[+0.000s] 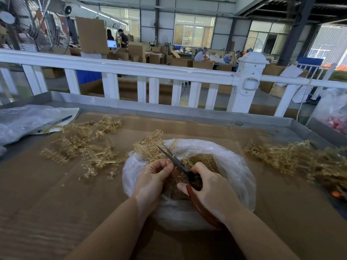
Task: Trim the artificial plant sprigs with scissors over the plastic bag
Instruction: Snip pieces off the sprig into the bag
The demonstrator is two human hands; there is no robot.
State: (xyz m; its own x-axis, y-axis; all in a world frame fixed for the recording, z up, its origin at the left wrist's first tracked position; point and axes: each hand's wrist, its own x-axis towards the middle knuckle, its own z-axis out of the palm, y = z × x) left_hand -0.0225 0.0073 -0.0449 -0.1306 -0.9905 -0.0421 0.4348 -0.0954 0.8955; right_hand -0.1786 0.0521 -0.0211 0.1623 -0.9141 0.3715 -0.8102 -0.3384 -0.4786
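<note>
A clear plastic bag (232, 166) lies open in the middle of the cardboard-covered table, with tan clippings inside. Above it my left hand (152, 181) pinches a tan artificial sprig (148, 147) that sticks out past the bag's far rim. My right hand (210, 190) grips the red-brown handles of the scissors (176, 162). Their dark blades are slightly parted and point up-left, right beside my left fingertips and the sprig.
Loose tan sprigs (88, 147) are scattered on the left, and a denser pile (293, 158) lies on the right. A crumpled plastic sheet with a pen (54, 122) sits at the far left. A white railing (150, 72) runs behind the metal-rimmed table.
</note>
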